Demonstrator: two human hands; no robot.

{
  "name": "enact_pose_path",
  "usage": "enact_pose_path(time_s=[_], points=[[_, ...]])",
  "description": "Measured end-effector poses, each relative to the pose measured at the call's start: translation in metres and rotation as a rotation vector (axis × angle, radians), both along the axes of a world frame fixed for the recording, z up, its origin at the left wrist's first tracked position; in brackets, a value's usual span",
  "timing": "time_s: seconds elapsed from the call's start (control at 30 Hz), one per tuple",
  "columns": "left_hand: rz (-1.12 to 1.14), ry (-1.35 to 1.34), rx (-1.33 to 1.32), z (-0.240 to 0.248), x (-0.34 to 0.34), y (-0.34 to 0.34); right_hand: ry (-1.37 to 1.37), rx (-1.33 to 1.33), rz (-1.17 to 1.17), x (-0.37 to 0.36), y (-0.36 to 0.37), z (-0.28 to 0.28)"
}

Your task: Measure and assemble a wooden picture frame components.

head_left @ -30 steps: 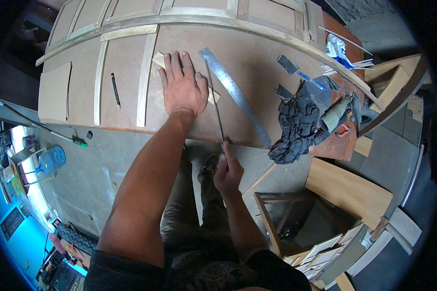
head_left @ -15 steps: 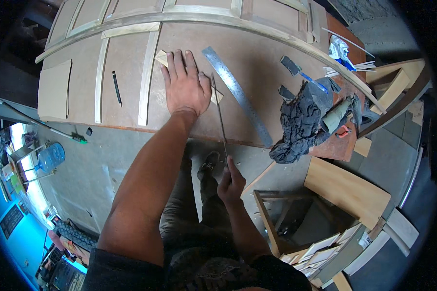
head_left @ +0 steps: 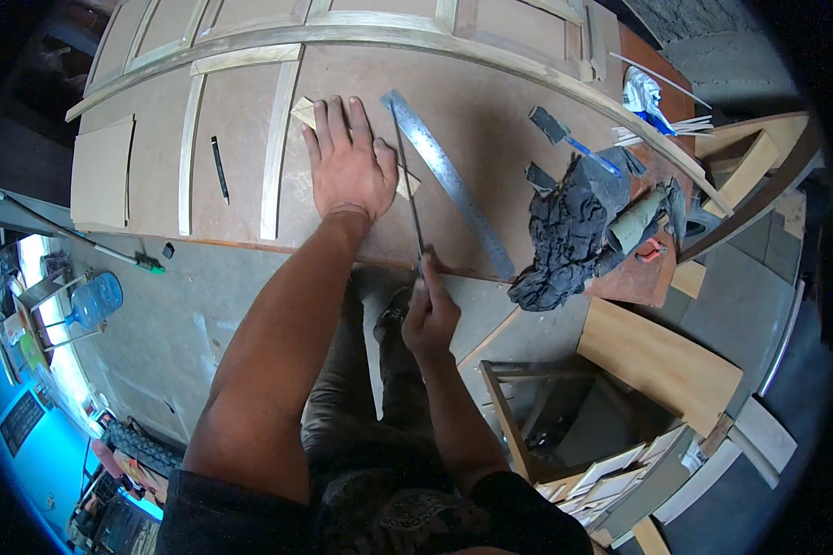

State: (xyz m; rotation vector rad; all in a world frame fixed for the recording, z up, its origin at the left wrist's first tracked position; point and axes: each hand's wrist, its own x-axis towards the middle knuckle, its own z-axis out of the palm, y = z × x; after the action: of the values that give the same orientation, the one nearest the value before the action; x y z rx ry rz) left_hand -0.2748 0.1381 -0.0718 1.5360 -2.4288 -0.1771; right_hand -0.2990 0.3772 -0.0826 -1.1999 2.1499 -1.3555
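My left hand (head_left: 354, 171) lies flat, fingers stretched out, pressing a short pale wood strip (head_left: 407, 183) onto the brown worktable (head_left: 463, 120). The strip's other end (head_left: 303, 112) pokes out beyond the fingers, and its middle is hidden under the palm. My right hand (head_left: 430, 314) is closed around the near end of a long, thin saw (head_left: 410, 197), seen almost edge-on. The blade points away from me and crosses the strip just right of my left thumb. A steel ruler (head_left: 449, 180) lies slanted to the right of the blade.
On the left lie a black pencil (head_left: 220, 169), pale wood slats (head_left: 280, 143) and a thin board (head_left: 102, 176). A crumpled dark cloth (head_left: 569, 231) and sandpaper pieces (head_left: 548, 125) sit on the right. A long framed panel (head_left: 379, 35) spans the back. Below right stands a wooden frame (head_left: 507, 416).
My right hand has moved forward and slightly left, pushing the saw farther across the strip, so its tip reaches the ruler's far end. My left hand stays pressed on the strip.
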Motion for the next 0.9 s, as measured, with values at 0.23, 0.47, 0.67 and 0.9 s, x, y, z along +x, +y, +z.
enact_pose_path(time_s=[0.23, 0.47, 0.67, 0.9], points=[[-0.022, 0.018, 0.036, 0.003, -0.001, 0.002, 0.024, 0.045, -0.001, 0.010, 0.050, -0.002], [-0.023, 0.011, 0.028, 0.002, -0.001, 0.001, 0.064, 0.017, -0.019, 0.004, 0.016, -0.010], [-0.019, 0.006, 0.040, 0.005, 0.001, 0.001, -0.014, 0.027, 0.001, 0.017, 0.048, -0.010], [-0.020, 0.008, 0.042, 0.004, -0.003, 0.002, 0.106, -0.051, -0.035, 0.010, 0.045, -0.012]])
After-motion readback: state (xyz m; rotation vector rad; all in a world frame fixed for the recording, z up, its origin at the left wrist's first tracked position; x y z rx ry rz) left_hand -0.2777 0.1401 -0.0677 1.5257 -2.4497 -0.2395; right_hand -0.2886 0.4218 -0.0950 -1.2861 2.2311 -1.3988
